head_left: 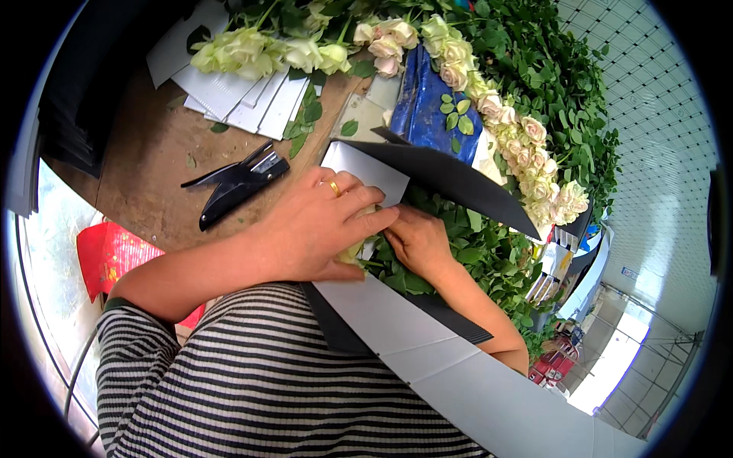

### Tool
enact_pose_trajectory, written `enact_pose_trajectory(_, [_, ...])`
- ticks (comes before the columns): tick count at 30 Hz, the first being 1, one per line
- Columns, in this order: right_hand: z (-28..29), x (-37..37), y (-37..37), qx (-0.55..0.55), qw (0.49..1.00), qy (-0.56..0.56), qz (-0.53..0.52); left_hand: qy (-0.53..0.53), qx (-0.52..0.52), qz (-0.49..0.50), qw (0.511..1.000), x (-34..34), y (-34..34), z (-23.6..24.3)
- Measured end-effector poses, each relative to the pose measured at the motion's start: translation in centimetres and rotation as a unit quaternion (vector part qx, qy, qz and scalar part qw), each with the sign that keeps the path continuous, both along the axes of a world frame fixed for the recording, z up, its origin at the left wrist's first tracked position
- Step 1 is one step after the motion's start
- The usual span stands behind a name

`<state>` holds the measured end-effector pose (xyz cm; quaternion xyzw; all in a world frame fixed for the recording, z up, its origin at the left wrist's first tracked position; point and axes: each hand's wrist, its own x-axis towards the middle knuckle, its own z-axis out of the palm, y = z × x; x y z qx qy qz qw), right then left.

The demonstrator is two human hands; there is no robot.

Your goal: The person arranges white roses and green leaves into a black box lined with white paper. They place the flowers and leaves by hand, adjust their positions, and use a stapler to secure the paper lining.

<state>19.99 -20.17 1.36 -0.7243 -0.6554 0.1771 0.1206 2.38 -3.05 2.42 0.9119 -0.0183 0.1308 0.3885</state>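
Observation:
My left hand [324,221], with a gold ring, is closed over pale roses [351,253]; only bits of their petals show between and below the fingers. My right hand [418,240] is curled right against the left fingertips, among the green leaves [481,256] of the rose stems. What its fingers hold is hidden. Around the flowers are a white sheet [374,172] beyond the hands, a black sheet [450,179] rising behind it, and a long pale grey sheet [450,366] running from under my left hand toward the lower right.
A black stapler [244,179] lies on the brown tabletop [145,175] left of my hands. White corrugated sheets [252,103] are piled farther back. Rows of pale roses [527,156] with dense foliage line the far right, beside blue wrapping [431,107]. A red bag [114,256] hangs at left.

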Motion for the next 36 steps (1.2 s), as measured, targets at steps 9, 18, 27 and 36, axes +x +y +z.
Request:
enact_pose_trajectory(9, [15.6,10.4,11.5,-0.03,0.879,0.447,0.164,0.135,0.093,-0.047,0.985,0.5,-0.6,-0.6])
enact_pose_trajectory(18, [-0.6,24.2,19.7,0.027,0.964,-0.264,0.022,0.14,0.086,-0.062,0.985,0.3,-0.5,-0.3])
enact_pose_trajectory(27, [18.9,33.5,14.4,0.622,0.708,0.257,-0.216,0.124,0.071,-0.043,0.989,0.4,-0.8,-0.6])
enact_pose_trajectory(36, [31.2,24.4,9.5,0.638,0.759,0.127,0.04,0.111,0.087,-0.062,0.988,0.7,-0.6,-0.7])
